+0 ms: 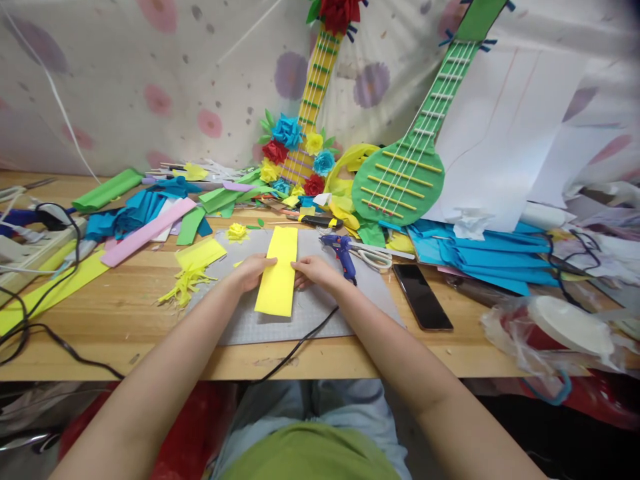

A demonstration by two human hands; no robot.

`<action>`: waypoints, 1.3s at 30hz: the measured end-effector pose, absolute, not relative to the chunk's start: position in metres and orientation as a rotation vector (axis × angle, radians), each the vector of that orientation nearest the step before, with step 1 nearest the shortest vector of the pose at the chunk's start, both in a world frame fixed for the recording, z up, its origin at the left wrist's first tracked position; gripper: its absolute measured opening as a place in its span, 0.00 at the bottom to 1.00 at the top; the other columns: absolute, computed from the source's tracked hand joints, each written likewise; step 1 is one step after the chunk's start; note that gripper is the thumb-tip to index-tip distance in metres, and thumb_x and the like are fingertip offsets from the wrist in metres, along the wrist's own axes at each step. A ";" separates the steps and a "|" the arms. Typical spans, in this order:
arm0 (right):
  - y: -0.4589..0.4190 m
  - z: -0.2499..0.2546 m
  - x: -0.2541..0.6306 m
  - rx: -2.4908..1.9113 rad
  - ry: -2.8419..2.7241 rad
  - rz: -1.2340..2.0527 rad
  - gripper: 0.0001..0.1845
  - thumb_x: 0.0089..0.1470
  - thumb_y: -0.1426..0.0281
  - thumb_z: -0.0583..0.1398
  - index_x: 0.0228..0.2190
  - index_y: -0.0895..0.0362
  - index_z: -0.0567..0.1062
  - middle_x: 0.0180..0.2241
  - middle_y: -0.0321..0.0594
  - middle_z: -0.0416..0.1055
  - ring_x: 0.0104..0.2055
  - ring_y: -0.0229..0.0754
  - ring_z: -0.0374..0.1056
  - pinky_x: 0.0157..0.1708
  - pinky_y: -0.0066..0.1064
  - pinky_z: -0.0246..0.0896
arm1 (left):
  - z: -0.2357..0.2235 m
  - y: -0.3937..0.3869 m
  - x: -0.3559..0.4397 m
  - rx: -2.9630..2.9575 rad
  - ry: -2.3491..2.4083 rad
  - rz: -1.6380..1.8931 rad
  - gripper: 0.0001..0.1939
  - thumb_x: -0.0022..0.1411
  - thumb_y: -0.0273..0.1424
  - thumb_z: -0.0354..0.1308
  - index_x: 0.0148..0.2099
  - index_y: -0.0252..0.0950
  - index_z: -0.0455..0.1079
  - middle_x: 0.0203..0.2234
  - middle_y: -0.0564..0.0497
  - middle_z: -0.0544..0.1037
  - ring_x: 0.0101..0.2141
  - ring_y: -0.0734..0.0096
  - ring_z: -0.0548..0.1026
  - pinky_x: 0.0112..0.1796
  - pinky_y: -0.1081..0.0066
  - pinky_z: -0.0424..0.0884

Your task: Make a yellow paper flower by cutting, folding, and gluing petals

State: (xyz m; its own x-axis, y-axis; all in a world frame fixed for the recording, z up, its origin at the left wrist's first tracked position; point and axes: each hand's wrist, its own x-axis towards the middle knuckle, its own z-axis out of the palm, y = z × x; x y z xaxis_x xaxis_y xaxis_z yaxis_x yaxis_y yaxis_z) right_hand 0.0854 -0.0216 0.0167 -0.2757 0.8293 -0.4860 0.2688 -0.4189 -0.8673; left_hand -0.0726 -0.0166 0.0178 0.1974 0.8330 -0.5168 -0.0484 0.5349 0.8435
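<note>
A long yellow paper strip [278, 272] lies lengthwise on the grey cutting mat [310, 313] in front of me. My left hand [253, 270] rests on the strip's left edge, fingers stretched flat onto the paper. My right hand [314, 270] presses the strip's right edge with its fingertips, fingers partly curled. Both hands sit at the strip's middle, one on each side.
A blue glue gun [342, 253], scissors [375, 257] and a black phone [423, 297] lie right of the mat. Two paper guitars, yellow [313, 100] and green [400, 177], lean at the back. Coloured paper scraps [145, 213] and cables [40, 313] crowd the left; a bagged roll [555, 330] sits right.
</note>
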 end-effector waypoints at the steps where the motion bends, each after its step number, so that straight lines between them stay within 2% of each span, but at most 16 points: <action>1: -0.020 0.015 0.085 -1.562 -1.375 1.719 0.12 0.56 0.69 0.54 0.23 0.60 0.66 0.17 0.36 0.69 0.18 0.32 0.66 0.18 0.22 0.62 | 0.017 -0.017 -0.074 0.804 1.211 0.716 0.08 0.54 0.25 0.53 0.37 0.29 0.69 0.28 0.42 0.78 0.26 0.65 0.76 0.32 0.67 0.72; 4: -0.017 0.012 0.087 -1.587 -1.516 1.611 0.12 0.56 0.69 0.53 0.22 0.60 0.65 0.18 0.35 0.68 0.17 0.31 0.64 0.17 0.21 0.59 | 0.013 -0.017 -0.076 0.834 1.187 0.728 0.11 0.51 0.24 0.56 0.39 0.30 0.69 0.28 0.43 0.78 0.27 0.64 0.76 0.31 0.67 0.72; 10: -0.029 0.025 0.117 -1.700 -2.018 1.100 0.09 0.52 0.68 0.55 0.22 0.59 0.68 0.17 0.34 0.67 0.16 0.29 0.58 0.19 0.22 0.51 | 0.014 -0.012 -0.080 0.859 1.357 0.726 0.14 0.46 0.24 0.58 0.39 0.31 0.69 0.24 0.46 0.77 0.23 0.64 0.75 0.25 0.69 0.71; 13: -0.040 0.037 0.143 -1.685 -2.156 1.071 0.07 0.50 0.68 0.55 0.24 0.58 0.69 0.19 0.34 0.68 0.18 0.30 0.60 0.20 0.22 0.51 | 0.020 -0.008 -0.082 0.877 1.422 0.726 0.18 0.46 0.25 0.59 0.43 0.31 0.68 0.25 0.45 0.77 0.21 0.64 0.74 0.24 0.68 0.71; 16: -0.049 0.045 0.177 -1.691 -2.238 1.141 0.08 0.49 0.66 0.55 0.27 0.58 0.70 0.19 0.34 0.69 0.19 0.32 0.61 0.21 0.23 0.53 | 0.022 -0.004 -0.086 0.939 1.562 0.826 0.25 0.47 0.27 0.58 0.50 0.33 0.63 0.33 0.42 0.77 0.25 0.64 0.75 0.24 0.67 0.71; 19: -0.051 0.048 0.213 -1.850 -2.233 0.951 0.08 0.49 0.68 0.54 0.29 0.57 0.71 0.23 0.35 0.71 0.23 0.34 0.64 0.25 0.24 0.55 | 0.017 0.000 -0.091 1.048 1.615 0.993 0.29 0.48 0.27 0.57 0.54 0.34 0.58 0.45 0.39 0.72 0.36 0.63 0.75 0.33 0.67 0.72; 22: -0.044 0.045 0.241 -2.143 -2.078 0.382 0.09 0.48 0.69 0.54 0.31 0.56 0.73 0.30 0.39 0.73 0.32 0.39 0.67 0.29 0.26 0.54 | 0.005 -0.001 -0.097 1.213 1.542 1.121 0.30 0.50 0.26 0.54 0.57 0.35 0.54 0.51 0.39 0.66 0.48 0.64 0.70 0.45 0.66 0.67; 24: -0.036 0.038 0.253 -2.211 -2.045 0.119 0.12 0.49 0.70 0.52 0.34 0.57 0.73 0.36 0.44 0.72 0.37 0.43 0.66 0.31 0.27 0.54 | -0.007 -0.007 -0.100 1.385 1.537 1.145 0.31 0.53 0.28 0.52 0.59 0.35 0.50 0.55 0.38 0.62 0.53 0.64 0.64 0.51 0.63 0.61; 28: -0.019 0.023 0.256 -2.322 -2.117 -0.042 0.14 0.48 0.74 0.52 0.37 0.60 0.73 0.39 0.49 0.71 0.41 0.45 0.66 0.34 0.28 0.54 | -0.024 -0.024 -0.109 1.830 1.584 0.964 0.36 0.58 0.37 0.47 0.64 0.31 0.39 0.60 0.36 0.51 0.58 0.62 0.56 0.56 0.60 0.51; 30: -0.014 0.018 0.253 -2.363 -2.138 -0.067 0.14 0.49 0.74 0.51 0.37 0.61 0.73 0.38 0.50 0.71 0.40 0.46 0.66 0.34 0.29 0.55 | -0.027 -0.032 -0.115 2.028 1.625 0.794 0.35 0.60 0.40 0.44 0.64 0.30 0.37 0.60 0.36 0.52 0.58 0.61 0.56 0.57 0.58 0.47; 33: -0.011 0.018 0.248 -2.378 -2.144 -0.070 0.15 0.52 0.68 0.50 0.38 0.61 0.72 0.37 0.51 0.72 0.40 0.47 0.67 0.34 0.31 0.55 | -0.022 -0.038 -0.125 2.264 1.678 0.507 0.31 0.62 0.40 0.39 0.63 0.30 0.45 0.59 0.38 0.55 0.60 0.59 0.52 0.58 0.54 0.41; 35: -0.011 0.021 0.246 -2.364 -2.158 -0.055 0.17 0.53 0.64 0.50 0.38 0.61 0.72 0.38 0.52 0.71 0.40 0.48 0.67 0.34 0.31 0.56 | -0.017 -0.040 -0.131 2.334 1.698 0.365 0.30 0.62 0.40 0.38 0.62 0.31 0.49 0.60 0.40 0.54 0.60 0.59 0.49 0.57 0.54 0.41; 39: -0.011 0.034 0.246 -2.398 -2.167 0.068 0.15 0.49 0.65 0.54 0.35 0.60 0.73 0.37 0.50 0.73 0.38 0.47 0.68 0.32 0.30 0.55 | -0.012 -0.038 -0.151 2.371 1.731 0.265 0.31 0.62 0.42 0.39 0.62 0.32 0.50 0.60 0.41 0.53 0.61 0.60 0.47 0.57 0.55 0.41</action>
State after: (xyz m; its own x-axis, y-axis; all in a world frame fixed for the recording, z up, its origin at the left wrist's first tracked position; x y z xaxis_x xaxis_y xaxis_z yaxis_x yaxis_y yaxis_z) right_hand 0.2456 -0.0111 0.0339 0.1023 0.9905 -0.0923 0.9943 -0.0990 0.0394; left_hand -0.1508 -0.0380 -0.0116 0.3009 0.9532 0.0305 0.9185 -0.2983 0.2596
